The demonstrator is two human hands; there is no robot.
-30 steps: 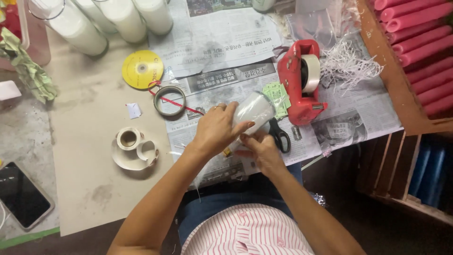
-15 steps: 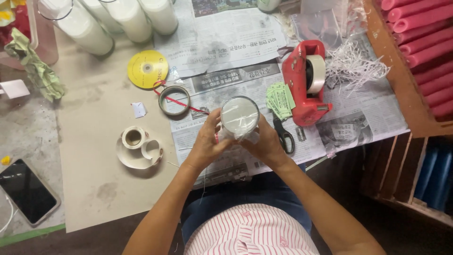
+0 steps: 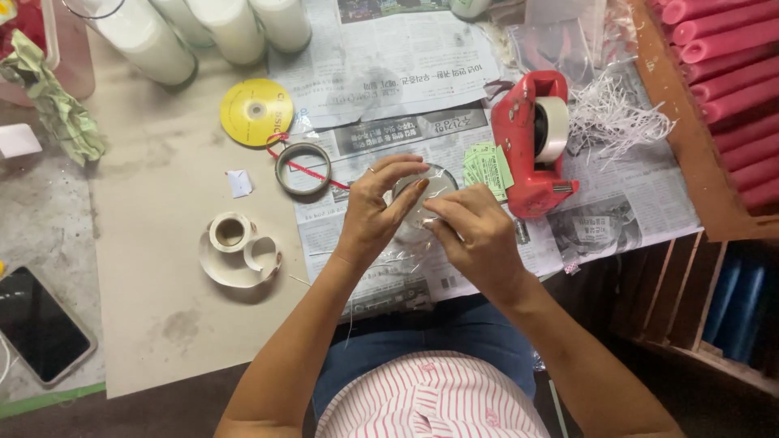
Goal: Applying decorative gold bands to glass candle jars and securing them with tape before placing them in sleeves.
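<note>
Both hands are working on a clear-wrapped white candle jar at the near middle of the surface.

The candle jar [image 3: 423,193] is standing upright on the newspaper [image 3: 389,65], its long axis pointing up at the camera, directly between the two hands. The left hand [image 3: 375,209] is cupping its left side with fingers spread over the rim, while the right hand [image 3: 479,235] is pressing in from the near right, fingertips pinching the clear film on top. Both are touching it about equally. The red tape dispenser [image 3: 531,150] is sitting just to the right, green tickets [image 3: 487,169] between.
</note>
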